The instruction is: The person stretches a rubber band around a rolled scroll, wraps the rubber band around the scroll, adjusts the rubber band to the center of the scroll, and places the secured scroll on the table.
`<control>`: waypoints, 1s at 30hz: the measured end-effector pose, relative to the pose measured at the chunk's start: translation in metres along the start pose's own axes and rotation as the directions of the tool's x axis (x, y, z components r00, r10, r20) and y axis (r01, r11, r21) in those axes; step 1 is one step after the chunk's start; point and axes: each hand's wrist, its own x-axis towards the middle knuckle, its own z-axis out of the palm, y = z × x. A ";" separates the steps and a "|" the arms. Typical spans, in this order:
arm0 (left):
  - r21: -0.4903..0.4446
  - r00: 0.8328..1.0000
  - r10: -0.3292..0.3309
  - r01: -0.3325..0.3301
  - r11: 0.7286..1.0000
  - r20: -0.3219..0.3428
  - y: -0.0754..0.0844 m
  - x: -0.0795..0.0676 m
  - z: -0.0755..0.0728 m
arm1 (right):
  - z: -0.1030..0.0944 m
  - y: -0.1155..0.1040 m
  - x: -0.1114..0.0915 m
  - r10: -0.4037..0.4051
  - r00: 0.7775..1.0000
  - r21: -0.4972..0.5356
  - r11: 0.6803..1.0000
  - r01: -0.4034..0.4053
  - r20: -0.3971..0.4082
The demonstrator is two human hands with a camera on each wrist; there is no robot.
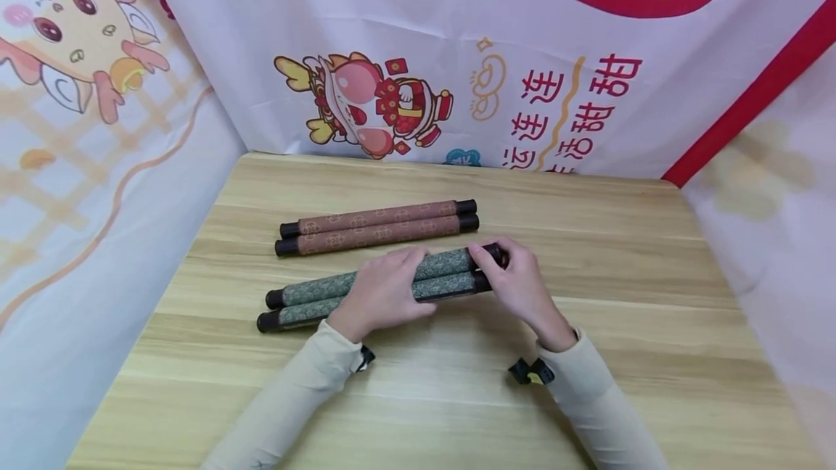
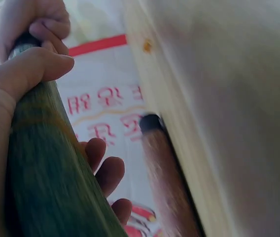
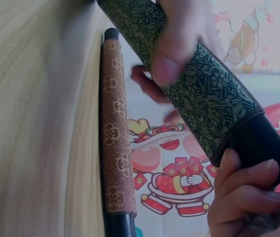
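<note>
A green patterned scroll (image 1: 320,287), rolled into two side-by-side rolls with black end knobs, slants over the wooden table. My left hand (image 1: 385,292) grips it round the middle, thumb on the near side, with fingertips showing past the roll (image 2: 46,163) in the left wrist view. At its right end my right hand (image 1: 520,283) holds the black knobs, and the right wrist view shows curled fingers (image 3: 251,197) against one knob. Behind it lies a brown scroll (image 1: 379,233) with gold flower motifs, also two rolls with black knobs, untouched by either hand.
The light wooden tabletop (image 1: 601,260) carries both scrolls. A white cloth backdrop (image 1: 418,13) with red print and cartoon figures hangs along its far edge. Another printed cloth (image 1: 163,187) borders the left side, and pale cloth (image 1: 771,238) the right.
</note>
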 end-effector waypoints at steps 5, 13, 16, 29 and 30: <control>0.006 0.998 -0.054 0.054 0.999 0.030 -0.021 -0.017 -0.004 | -0.004 0.000 0.000 0.009 1.000 -0.009 1.000 -0.009 0.004; -0.003 1.000 -0.003 0.003 1.000 0.015 -0.026 -0.021 -0.010 | -0.005 0.001 0.000 0.007 1.000 -0.011 1.000 -0.007 -0.007; -0.001 0.997 0.066 -0.066 0.998 -0.032 -0.014 -0.014 -0.013 | -0.005 0.001 0.000 0.000 1.000 -0.013 1.000 0.000 -0.023; 0.094 0.993 0.099 -0.092 0.991 -0.071 0.008 0.007 0.005 | -0.006 0.000 0.001 -0.002 1.000 -0.015 1.000 0.002 -0.020; 0.082 0.994 0.088 -0.083 0.993 -0.067 0.004 0.005 0.006 | -0.007 0.000 0.001 0.003 1.000 -0.013 1.000 -0.003 -0.015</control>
